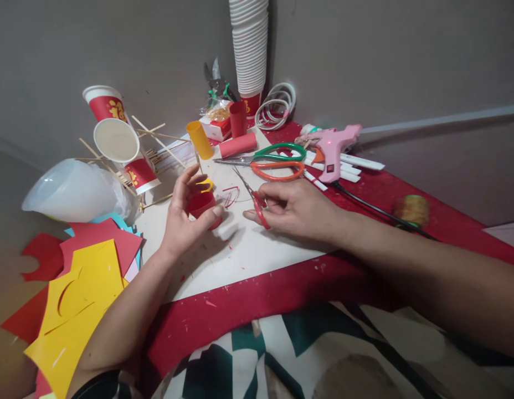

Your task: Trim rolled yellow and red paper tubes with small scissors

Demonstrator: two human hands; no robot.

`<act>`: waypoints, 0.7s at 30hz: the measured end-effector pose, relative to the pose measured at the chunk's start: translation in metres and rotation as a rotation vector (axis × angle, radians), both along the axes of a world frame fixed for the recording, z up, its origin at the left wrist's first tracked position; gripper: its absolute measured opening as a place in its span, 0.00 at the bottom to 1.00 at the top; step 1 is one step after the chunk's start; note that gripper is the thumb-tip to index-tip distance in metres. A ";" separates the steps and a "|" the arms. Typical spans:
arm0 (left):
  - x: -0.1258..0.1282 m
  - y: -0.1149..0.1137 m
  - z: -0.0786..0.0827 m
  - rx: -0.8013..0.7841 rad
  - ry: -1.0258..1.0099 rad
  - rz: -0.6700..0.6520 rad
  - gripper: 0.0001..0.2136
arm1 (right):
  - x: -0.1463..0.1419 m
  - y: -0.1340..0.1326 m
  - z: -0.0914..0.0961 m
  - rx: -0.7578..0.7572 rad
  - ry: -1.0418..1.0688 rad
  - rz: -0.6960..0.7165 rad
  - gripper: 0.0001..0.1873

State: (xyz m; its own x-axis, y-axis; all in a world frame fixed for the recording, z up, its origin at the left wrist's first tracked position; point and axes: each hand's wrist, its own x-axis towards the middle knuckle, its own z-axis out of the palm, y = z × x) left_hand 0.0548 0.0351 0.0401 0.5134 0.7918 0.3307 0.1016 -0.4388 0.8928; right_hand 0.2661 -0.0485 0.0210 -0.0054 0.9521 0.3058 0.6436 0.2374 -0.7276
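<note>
My right hand (296, 208) is closed on small scissors (256, 198) with red handles, their blades pointing up and to the left over a white sheet (240, 257). My left hand (186, 213) has its fingers spread around a short red paper tube (201, 205). The thumb crosses in front of the tube's near right side; whether it touches is unclear. Behind the tube lies a yellow piece (206, 185), partly hidden by the fingers. A thin red paper outline (231, 197) rests on the sheet between my hands. Big scissors (267, 160) with green and orange handles lie just beyond.
Yellow paper (88, 288) and red sheets lie at the left. A pink glue gun (335, 151) stands right, its cord (373, 208) trailing. Stacked paper cups (249, 50), yellow (200, 139) and red (238, 145) tubes stand behind. Cups on sticks (116, 140) stand back left.
</note>
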 end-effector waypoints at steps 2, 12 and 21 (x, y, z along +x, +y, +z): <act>-0.002 -0.004 0.012 0.029 -0.106 0.018 0.28 | 0.002 -0.001 0.000 0.052 0.038 0.003 0.20; 0.004 -0.063 0.039 0.023 0.128 -0.227 0.15 | -0.019 -0.019 -0.002 0.279 0.003 0.351 0.16; 0.004 -0.059 0.030 0.231 -0.021 -0.218 0.04 | -0.028 -0.022 0.012 -0.011 0.282 0.503 0.11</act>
State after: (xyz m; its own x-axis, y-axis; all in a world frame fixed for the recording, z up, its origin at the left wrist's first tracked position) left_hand 0.0584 -0.0235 0.0697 0.6543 0.5665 0.5009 -0.0342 -0.6395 0.7680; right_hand 0.2385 -0.0709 0.0327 -0.3782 0.8565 0.3512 0.2345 0.4557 -0.8587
